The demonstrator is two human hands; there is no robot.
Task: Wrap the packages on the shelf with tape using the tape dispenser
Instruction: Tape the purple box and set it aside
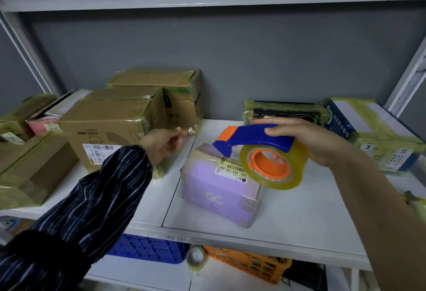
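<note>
Gripping tape dispenser, right hand fingers hover above purple package.

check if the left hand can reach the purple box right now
Probably yes: the left hand is just left of the purple box, with only bare shelf between; nothing blocks it.
</note>
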